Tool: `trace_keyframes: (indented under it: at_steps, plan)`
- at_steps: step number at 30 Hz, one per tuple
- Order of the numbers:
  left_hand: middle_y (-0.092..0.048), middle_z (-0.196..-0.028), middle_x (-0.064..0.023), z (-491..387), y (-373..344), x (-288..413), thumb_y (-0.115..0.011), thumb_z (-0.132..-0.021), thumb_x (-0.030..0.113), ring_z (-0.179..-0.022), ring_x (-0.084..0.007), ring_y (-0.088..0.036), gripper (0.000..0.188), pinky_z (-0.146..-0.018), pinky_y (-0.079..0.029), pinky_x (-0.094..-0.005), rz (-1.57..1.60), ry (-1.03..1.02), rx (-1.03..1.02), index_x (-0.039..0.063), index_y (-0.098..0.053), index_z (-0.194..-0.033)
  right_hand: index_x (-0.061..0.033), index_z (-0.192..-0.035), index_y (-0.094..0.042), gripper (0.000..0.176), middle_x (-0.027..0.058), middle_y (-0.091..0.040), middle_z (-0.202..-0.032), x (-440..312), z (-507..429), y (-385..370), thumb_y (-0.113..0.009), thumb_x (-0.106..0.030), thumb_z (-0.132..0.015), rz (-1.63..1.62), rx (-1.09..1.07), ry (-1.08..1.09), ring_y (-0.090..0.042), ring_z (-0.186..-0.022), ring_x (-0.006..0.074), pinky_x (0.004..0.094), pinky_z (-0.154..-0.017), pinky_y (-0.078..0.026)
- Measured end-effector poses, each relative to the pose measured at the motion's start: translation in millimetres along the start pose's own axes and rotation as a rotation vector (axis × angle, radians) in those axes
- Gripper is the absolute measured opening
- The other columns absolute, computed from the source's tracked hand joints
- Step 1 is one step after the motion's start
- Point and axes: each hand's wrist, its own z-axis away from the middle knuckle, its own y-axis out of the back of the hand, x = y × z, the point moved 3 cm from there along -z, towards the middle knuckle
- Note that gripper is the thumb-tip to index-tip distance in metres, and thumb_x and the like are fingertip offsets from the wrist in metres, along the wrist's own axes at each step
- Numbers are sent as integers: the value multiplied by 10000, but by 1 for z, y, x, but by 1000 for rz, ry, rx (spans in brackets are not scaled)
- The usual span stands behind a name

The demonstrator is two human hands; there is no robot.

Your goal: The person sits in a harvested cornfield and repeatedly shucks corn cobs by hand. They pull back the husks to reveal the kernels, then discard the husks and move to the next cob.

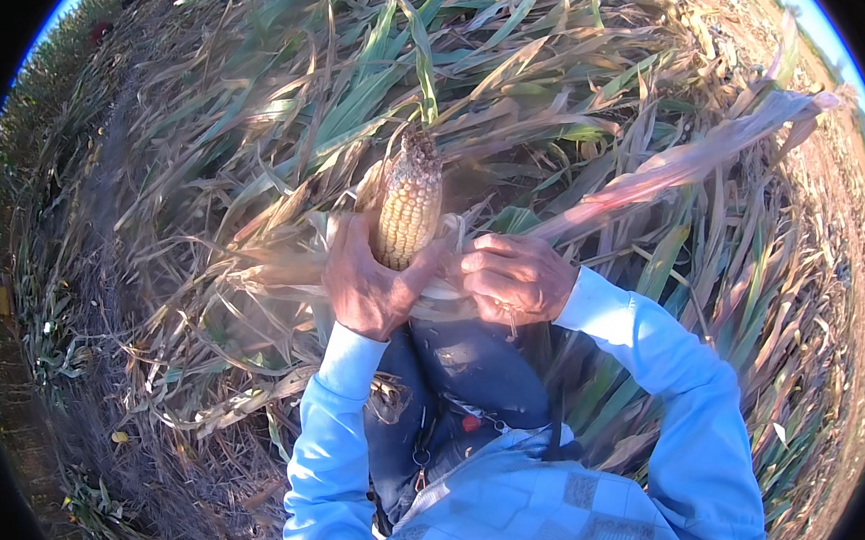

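Observation:
An ear of corn (408, 215) points away from me above my knees, its pale yellow kernels bare and its tip darkened and rough. My left hand (366, 282) grips its lower part, thumb on one side and fingers on the other. Peeled husk (445, 288) hangs around the base of the ear. Close by on the right, my right hand (516, 279) has its fingers curled in at this husk. A small thin item (512, 321) sticks out below that hand; I cannot tell what it is. The butt of the ear is hidden.
Cut corn stalks and leaves (360, 94), green and dry, lie heaped before me. A long reddish husk or leaf (666, 167) juts out to the right. My bent legs (477, 365) are under the ear. Standing plants (1, 172) rise at the far left.

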Motion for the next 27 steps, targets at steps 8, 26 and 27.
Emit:
trace_keyframes:
  at_steps: [8, 26, 27]
  plan:
    - [-626, -1081, -151, 16, -29, 5, -882, -684, 361, -998, -377, -626, 639, -848, -520, -488, -61, 28, 214, 48, -589, -1157, -20, -1066, -656, 272, 94, -672, -1063, 6, -9, 29, -707, -233, -903, -693, -90, -619, -650, -1002, 193, 347, -874, -531]
    - [-600, -1173, -152, 46, -58, 15, -878, -662, 364, -1088, -386, -584, 698, -929, -483, -512, -136, -27, 183, 56, -574, -1209, 13, -1315, -568, 492, 84, -682, -1185, 17, -24, 38, -719, -241, -922, -637, 81, -933, -616, -1061, 147, 326, -956, -492]
    - [-599, -1179, -150, 48, -59, 17, -875, -666, 363, -1098, -387, -582, 693, -935, -481, -514, -151, -24, 182, 58, -574, -1210, 14, -1295, -587, 463, 83, -691, -1171, 18, -25, 41, -712, -234, -924, -617, 41, -990, -620, -1049, 147, 326, -950, -493]
